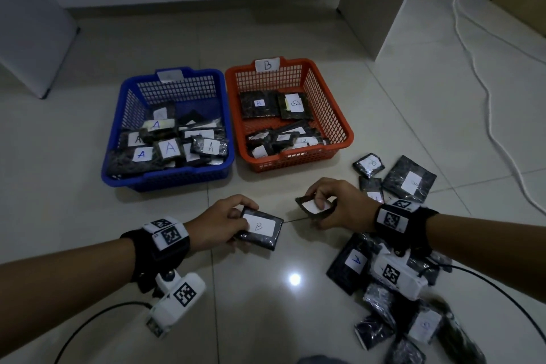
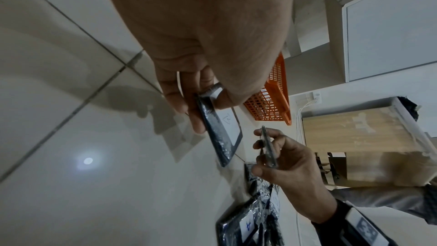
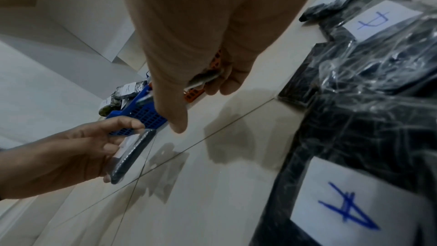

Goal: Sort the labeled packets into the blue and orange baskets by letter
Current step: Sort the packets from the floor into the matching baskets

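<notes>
So the left hand (image 1: 220, 223) had its fingers curled round a black packet (image 1: 260, 228) with a white sticker reading "B", thumb on top, holding it just above the floor. The right hand (image 1: 336, 205) pinched a smaller black packet (image 1: 314, 207) between thumb and fingers; its white label showed, but the thumb covered the letter, so I couldn't read it. The two packets were near each other, not touching.

Farther off sat two mesh baskets side by side. The blue basket (image 1: 124, 139) on the left was packed with black packets, stickers all reading "A" where I could make them out. Its own tag on the far rim was too washed out to read. The orange basket (image 1: 344, 133) on the right carried a "B" tag and held fewer packets, a couple clearly marked "B".

To the right of the hands lay a loose pile of packets (image 1: 393, 298) on the floor, one showing a blue "A", others with "B"-looking scrawls, some blurry.

Floor (image 1: 266, 319) was glossy pale tile with a lamp glare. White cabinets stood at the far side, and a white cable (image 1: 484, 91) trailed along the right.
</notes>
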### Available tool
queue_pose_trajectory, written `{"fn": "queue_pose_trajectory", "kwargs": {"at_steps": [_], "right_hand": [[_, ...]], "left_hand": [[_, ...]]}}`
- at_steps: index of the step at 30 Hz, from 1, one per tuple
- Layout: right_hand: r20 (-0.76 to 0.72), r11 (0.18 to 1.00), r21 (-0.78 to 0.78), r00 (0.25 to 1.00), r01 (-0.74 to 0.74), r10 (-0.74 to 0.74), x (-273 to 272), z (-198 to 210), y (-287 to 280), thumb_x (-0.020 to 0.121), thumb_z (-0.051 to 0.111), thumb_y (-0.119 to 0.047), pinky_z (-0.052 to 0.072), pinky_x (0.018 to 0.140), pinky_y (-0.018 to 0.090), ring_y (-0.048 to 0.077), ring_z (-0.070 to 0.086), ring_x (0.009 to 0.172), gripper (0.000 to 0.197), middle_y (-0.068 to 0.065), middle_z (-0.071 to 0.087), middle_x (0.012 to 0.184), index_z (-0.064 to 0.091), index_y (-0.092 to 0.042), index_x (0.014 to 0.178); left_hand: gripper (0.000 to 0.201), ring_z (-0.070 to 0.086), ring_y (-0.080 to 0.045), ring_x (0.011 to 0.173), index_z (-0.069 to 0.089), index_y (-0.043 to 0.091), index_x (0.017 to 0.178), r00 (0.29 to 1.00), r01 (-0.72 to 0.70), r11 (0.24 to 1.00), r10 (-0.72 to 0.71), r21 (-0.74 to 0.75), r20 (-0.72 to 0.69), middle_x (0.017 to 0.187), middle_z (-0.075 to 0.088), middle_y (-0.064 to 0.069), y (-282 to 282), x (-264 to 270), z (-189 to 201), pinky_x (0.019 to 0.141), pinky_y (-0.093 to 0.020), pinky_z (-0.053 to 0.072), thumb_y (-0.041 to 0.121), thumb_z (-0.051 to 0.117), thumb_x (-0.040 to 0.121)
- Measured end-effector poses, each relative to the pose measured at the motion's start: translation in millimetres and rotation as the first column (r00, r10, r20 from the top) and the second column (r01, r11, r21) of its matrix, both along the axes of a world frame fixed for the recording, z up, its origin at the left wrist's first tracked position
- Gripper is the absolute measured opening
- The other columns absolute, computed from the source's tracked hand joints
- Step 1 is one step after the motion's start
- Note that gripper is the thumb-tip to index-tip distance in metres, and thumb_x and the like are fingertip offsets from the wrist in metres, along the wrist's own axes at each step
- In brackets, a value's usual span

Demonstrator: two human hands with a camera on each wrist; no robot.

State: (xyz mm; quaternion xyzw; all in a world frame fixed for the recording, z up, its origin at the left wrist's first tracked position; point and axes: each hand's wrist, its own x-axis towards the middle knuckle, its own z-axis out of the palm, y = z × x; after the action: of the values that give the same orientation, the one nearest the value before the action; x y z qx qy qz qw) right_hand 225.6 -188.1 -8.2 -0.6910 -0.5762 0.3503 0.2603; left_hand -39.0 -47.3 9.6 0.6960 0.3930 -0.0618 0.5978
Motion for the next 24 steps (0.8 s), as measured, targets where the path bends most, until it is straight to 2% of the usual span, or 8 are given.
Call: {"fn": "queue_pose_trajectory", "kwargs": {"at_steps": [4, 9, 13, 15, 17, 20, 22, 24], "right_hand": [[-0.047, 0.997, -0.077, 0.999, -0.003, 0.000, -4, 0, 7, 0.063, 0.091, -0.005, 0.058, 0.083, 0.028, 0.017, 0.062, 0.100, 0.032, -0.001, 0.056, 0.113, 0.074, -0.016, 0.088], [-0.165, 0.990, -0.076, 0.977, 0.122, -0.133, 1, 10, 13, 0.068, 0.090, -0.004, 0.059, 0.083, 0.029, 0.024, 0.068, 0.098, 0.034, 0.005, 0.065, 0.108, 0.069, -0.011, 0.094], [-0.267, 0.975, -0.084, 0.939, 0.204, -0.219, 11, 27, 20, 0.074, 0.085, -0.002, 0.061, 0.081, 0.032, 0.021, 0.073, 0.094, 0.040, 0.010, 0.066, 0.113, 0.062, -0.010, 0.105], [-0.292, 0.966, -0.054, 0.922, 0.251, -0.256, 18, 38, 26, 0.078, 0.080, 0.000, 0.062, 0.080, 0.035, 0.021, 0.072, 0.097, 0.042, 0.008, 0.066, 0.114, 0.061, -0.012, 0.113], [-0.311, 0.943, -0.015, 0.895, 0.332, -0.319, 29, 53, 36, 0.083, 0.075, 0.003, 0.062, 0.078, 0.035, 0.021, 0.069, 0.101, 0.041, 0.009, 0.065, 0.115, 0.062, -0.012, 0.119], [-0.289, 0.882, 0.062, 0.855, 0.466, -0.431, 51, 70, 57, 0.087, 0.069, 0.001, 0.063, 0.073, 0.035, 0.027, 0.070, 0.097, 0.020, 0.016, 0.067, 0.109, 0.069, -0.006, 0.106], [-0.117, 0.836, 0.101, 0.841, 0.539, -0.528, 70, 73, 74, 0.085, 0.071, -0.007, 0.062, 0.075, 0.039, 0.028, 0.071, 0.088, 0.006, 0.015, 0.072, 0.098, 0.070, -0.011, 0.088], [0.054, 0.813, 0.101, 0.813, 0.573, -0.580, 87, 72, 88, 0.080, 0.073, -0.012, 0.060, 0.078, 0.039, 0.026, 0.070, 0.084, 0.007, 0.009, 0.074, 0.090, 0.068, -0.016, 0.081]], "left_hand": [[0.030, 0.065, -0.011, 0.073, 0.059, 0.024, 0.114, 1.000, -0.005, 1.000, 0.005, 0.011, -0.001, 0.099, 0.074, -0.008, 1, -11, 2, 0.058, -0.024, 0.051, 0.002, 0.057, 0.093], [0.030, 0.063, -0.008, 0.068, 0.060, 0.024, 0.112, 0.999, -0.034, 0.999, 0.034, 0.014, -0.009, 0.079, 0.070, 0.005, 1, -23, 0, 0.059, -0.025, 0.051, 0.002, 0.058, 0.092], [0.032, 0.069, -0.013, 0.080, 0.061, 0.027, 0.111, 0.998, -0.037, 0.999, 0.036, 0.038, 0.048, 0.096, 0.072, -0.002, 4, -15, 8, 0.063, -0.027, 0.056, 0.003, 0.062, 0.090], [0.034, 0.070, -0.018, 0.090, 0.062, 0.027, 0.111, 0.993, -0.056, 0.996, 0.049, 0.063, 0.108, 0.104, 0.069, -0.006, 8, -5, 17, 0.066, -0.028, 0.057, 0.003, 0.067, 0.087], [0.036, 0.069, -0.019, 0.092, 0.061, 0.025, 0.111, 0.986, -0.044, 0.991, 0.024, 0.123, 0.164, 0.105, 0.066, -0.005, 15, 9, 29, 0.066, -0.027, 0.057, 0.003, 0.072, 0.085], [0.035, 0.071, -0.015, 0.096, 0.059, 0.024, 0.110, 0.969, -0.007, 0.973, -0.050, 0.231, 0.240, 0.107, 0.069, 0.000, 30, 34, 48, 0.073, -0.029, 0.060, 0.003, 0.073, 0.085], [0.035, 0.070, -0.013, 0.097, 0.058, 0.028, 0.111, 0.961, -0.049, 0.948, -0.042, 0.314, 0.275, 0.110, 0.068, 0.003, 44, 54, 56, 0.074, -0.028, 0.060, 0.007, 0.073, 0.086], [0.034, 0.067, -0.011, 0.096, 0.056, 0.029, 0.114, 0.967, -0.091, 0.911, -0.015, 0.403, 0.253, 0.112, 0.064, 0.006, 56, 75, 62, 0.067, -0.023, 0.058, 0.011, 0.071, 0.089]]}}
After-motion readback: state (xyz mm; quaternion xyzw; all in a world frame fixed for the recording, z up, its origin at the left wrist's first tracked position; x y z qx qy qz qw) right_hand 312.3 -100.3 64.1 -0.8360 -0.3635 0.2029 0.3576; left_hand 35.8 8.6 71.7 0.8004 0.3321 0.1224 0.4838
